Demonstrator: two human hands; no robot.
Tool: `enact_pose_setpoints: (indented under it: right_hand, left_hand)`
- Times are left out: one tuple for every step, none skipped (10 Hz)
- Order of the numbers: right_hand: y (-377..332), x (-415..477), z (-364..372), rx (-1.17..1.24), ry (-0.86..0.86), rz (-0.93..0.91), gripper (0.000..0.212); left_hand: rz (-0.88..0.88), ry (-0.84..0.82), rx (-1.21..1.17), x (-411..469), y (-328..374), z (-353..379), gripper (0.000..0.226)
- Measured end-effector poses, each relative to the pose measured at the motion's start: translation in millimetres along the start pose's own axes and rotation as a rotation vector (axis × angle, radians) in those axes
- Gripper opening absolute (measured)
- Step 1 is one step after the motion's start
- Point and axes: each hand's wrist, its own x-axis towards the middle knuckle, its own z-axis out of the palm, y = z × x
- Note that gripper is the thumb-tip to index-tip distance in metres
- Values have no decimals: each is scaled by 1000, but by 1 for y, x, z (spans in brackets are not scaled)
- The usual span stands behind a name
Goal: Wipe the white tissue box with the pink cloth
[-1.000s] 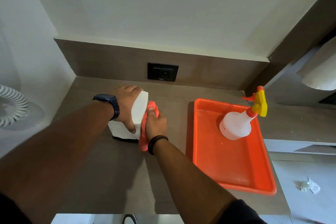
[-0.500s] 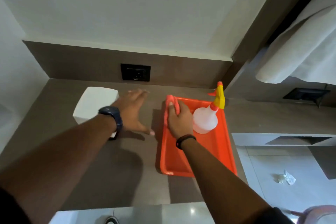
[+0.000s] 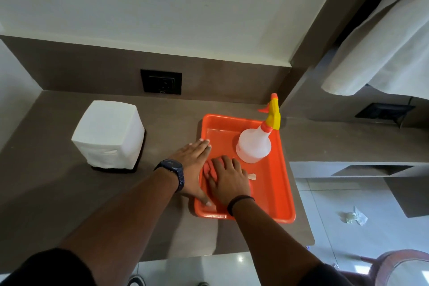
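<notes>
1. No text, brand, number or sign can be read anywhere in the head view.
2. The wall socket (image 3: 161,81) carries a small pale mark along its lower edge — too tiny and blurred to make out.
3. The watch (image 3: 171,166) face is dark — nothing legible on it.

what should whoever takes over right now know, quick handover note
Left hand: flat and open, across the tray's left rim, holding nothing.
Right hand: flat on the cloth, pressing it to the tray floor beside the spray bottle.
Box: upright on the counter, left of the tray, untouched by either hand.
Done: cloth is laid down in the tray.
Left: can't tell if the box is fully wiped; check it.
</notes>
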Motion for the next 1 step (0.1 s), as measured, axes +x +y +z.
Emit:
enact_pose_setpoints:
  right_hand:
    - [2, 3, 2, 26, 11, 8, 55]
  left_hand:
    - [13, -11, -12, -3, 1, -5, 152]
